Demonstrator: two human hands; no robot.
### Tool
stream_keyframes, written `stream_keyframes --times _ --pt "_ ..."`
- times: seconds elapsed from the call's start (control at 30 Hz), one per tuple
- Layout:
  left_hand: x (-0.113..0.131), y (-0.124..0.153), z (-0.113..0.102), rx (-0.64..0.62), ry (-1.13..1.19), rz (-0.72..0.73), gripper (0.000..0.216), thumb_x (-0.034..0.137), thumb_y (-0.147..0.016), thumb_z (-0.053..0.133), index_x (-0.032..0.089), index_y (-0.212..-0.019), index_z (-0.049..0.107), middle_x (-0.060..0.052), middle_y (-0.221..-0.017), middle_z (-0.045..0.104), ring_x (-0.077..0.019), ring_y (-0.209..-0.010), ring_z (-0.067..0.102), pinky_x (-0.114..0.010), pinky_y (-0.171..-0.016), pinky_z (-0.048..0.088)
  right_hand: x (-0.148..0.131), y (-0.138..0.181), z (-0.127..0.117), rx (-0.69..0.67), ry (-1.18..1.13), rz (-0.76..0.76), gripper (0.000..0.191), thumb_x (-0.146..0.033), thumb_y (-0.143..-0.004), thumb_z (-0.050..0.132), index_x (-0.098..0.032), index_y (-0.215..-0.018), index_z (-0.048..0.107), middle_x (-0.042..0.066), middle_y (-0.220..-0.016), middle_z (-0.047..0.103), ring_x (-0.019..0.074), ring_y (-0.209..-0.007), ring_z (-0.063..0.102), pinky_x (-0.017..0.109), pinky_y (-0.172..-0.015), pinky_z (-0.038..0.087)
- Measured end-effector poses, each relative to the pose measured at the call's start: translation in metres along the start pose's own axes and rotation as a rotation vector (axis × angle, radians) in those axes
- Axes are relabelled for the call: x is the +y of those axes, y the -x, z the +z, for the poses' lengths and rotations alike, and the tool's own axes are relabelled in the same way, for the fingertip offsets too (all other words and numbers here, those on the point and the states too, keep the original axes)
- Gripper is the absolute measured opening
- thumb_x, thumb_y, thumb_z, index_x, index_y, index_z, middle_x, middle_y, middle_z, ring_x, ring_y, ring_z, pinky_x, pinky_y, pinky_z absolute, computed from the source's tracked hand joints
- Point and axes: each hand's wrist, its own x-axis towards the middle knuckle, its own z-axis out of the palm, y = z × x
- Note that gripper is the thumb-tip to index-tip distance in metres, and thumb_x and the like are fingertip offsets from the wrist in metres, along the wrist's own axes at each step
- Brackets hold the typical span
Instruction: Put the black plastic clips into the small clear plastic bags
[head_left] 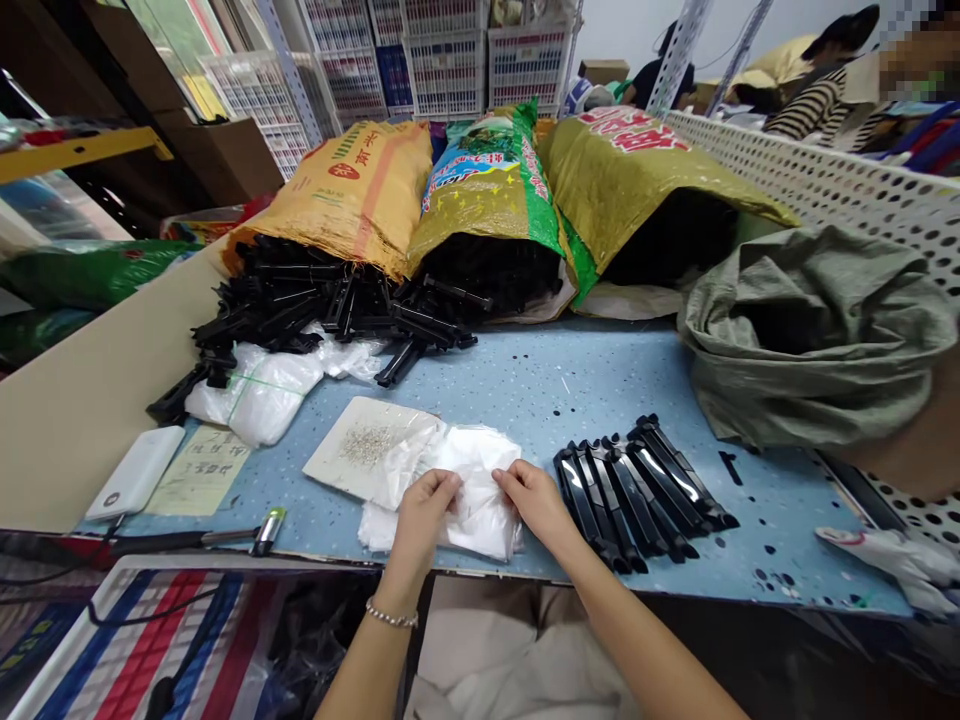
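Note:
Clear plastic bags [480, 515] lie in a loose stack at the front middle of the blue table. My left hand [427, 503] pinches the left side of the top bag between thumb and fingers. On the other side of that bag, my right hand [534, 500] holds its edge in a like pinch. A row of black plastic parts [637, 490] lies side by side just right of my right hand. Under and behind the bags is a pale square board [337, 445] with a speckled patch.
Behind, black parts [292, 290] spill from an orange sack [352, 190]; two more open sacks stand beside it. A grey-green sack [817, 340] sits at right. A hammer [268, 530], a white power bank [135, 472] and bundled bags [262, 390] are left. People work beyond the rack.

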Motion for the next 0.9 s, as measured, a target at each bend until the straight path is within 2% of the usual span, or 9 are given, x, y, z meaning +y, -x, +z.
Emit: stream_keyframes --times 0.1,0.17,0.23,0.3,0.43,0.57,0.7,0.8,0.9 --pt "0.004 0.001 0.0 0.016 0.12 -0.055 0.031 0.042 -0.068 0.07 0.013 -0.075 0.06 0.0 -0.064 0.06 -0.0098 -0.059 0.053 -0.022 -0.06 0.041 -0.009 0.01 -0.003 0.106 0.093 -0.144 0.016 -0.036 -0.078 0.063 -0.021 -0.076 0.056 0.001 -0.074 0.057 0.0176 -0.071 0.051 0.029 -0.067 0.037" --pt "0.005 0.004 0.005 0.029 0.182 -0.076 0.031 0.037 -0.065 0.075 0.014 -0.077 0.057 0.0 -0.066 0.062 -0.0094 -0.061 0.055 -0.021 -0.06 0.042 -0.016 0.016 -0.001 0.056 0.127 -0.217 0.017 -0.038 -0.083 0.057 -0.021 -0.081 0.057 0.001 -0.079 0.058 0.0172 -0.073 0.051 0.029 -0.068 0.037" --pt "0.005 0.006 0.011 0.035 0.236 -0.09 0.034 0.033 -0.062 0.077 0.016 -0.079 0.053 0.003 -0.065 0.06 -0.0085 -0.059 0.055 -0.02 -0.06 0.043 -0.019 0.018 0.005 -0.08 0.08 -0.181 0.023 -0.042 -0.085 0.054 -0.02 -0.078 0.057 0.0 -0.073 0.057 0.0157 -0.068 0.051 0.027 -0.062 0.036" --pt "0.004 0.007 0.015 0.038 0.282 -0.098 0.038 0.03 -0.06 0.079 0.018 -0.079 0.048 0.004 -0.065 0.059 -0.0078 -0.058 0.055 -0.019 -0.06 0.043 -0.018 0.016 0.009 -0.151 0.004 -0.107 0.027 -0.044 -0.084 0.054 -0.019 -0.073 0.056 -0.001 -0.066 0.055 0.0142 -0.063 0.049 0.025 -0.058 0.035" --pt "0.003 0.005 0.014 0.056 0.337 -0.094 0.043 0.025 -0.057 0.08 0.019 -0.079 0.043 0.007 -0.065 0.057 -0.0046 -0.056 0.051 -0.016 -0.059 0.041 -0.009 0.009 0.01 -0.136 -0.053 -0.05 0.029 -0.044 -0.085 0.049 -0.019 -0.071 0.052 -0.003 -0.062 0.053 0.0113 -0.055 0.046 0.022 -0.051 0.033" --pt "0.003 0.003 0.011 0.024 0.335 -0.089 0.042 0.023 -0.057 0.08 0.019 -0.077 0.043 0.007 -0.064 0.054 -0.0047 -0.055 0.049 -0.016 -0.058 0.04 -0.005 0.007 0.013 -0.199 -0.062 -0.02 0.032 -0.048 -0.086 0.044 -0.018 -0.079 0.053 -0.002 -0.064 0.056 0.0099 -0.047 0.044 0.021 -0.043 0.032" --pt "0.003 0.001 0.008 0.017 0.293 -0.039 0.033 0.026 -0.062 0.074 0.018 -0.075 0.044 0.004 -0.069 0.054 -0.0068 -0.059 0.05 -0.019 -0.06 0.042 -0.007 0.007 0.017 -0.156 0.027 -0.052 0.024 -0.039 -0.085 0.046 -0.019 -0.073 0.05 -0.003 -0.06 0.052 0.0116 -0.052 0.046 0.022 -0.05 0.035" --pt "0.003 0.003 0.0 0.06 0.226 0.037 0.02 0.023 -0.067 0.068 0.018 -0.072 0.05 0.002 -0.077 0.054 -0.0096 -0.068 0.053 -0.022 -0.067 0.044 -0.012 0.012 0.004 -0.103 0.13 -0.101 0.016 -0.028 -0.083 0.05 -0.019 -0.07 0.052 -0.002 -0.064 0.053 0.0145 -0.063 0.05 0.025 -0.059 0.036" --pt "0.003 0.008 -0.007 0.048 -0.022 0.173 0.004 0.015 -0.07 0.062 0.019 -0.07 0.064 -0.003 -0.088 0.058 -0.0164 -0.088 0.054 -0.029 -0.084 0.044 -0.016 0.021 -0.029 -0.034 0.412 -0.231 0.015 -0.019 -0.088 0.045 -0.019 -0.085 0.06 0.004 -0.081 0.062 0.0184 -0.077 0.055 0.029 -0.068 0.039"
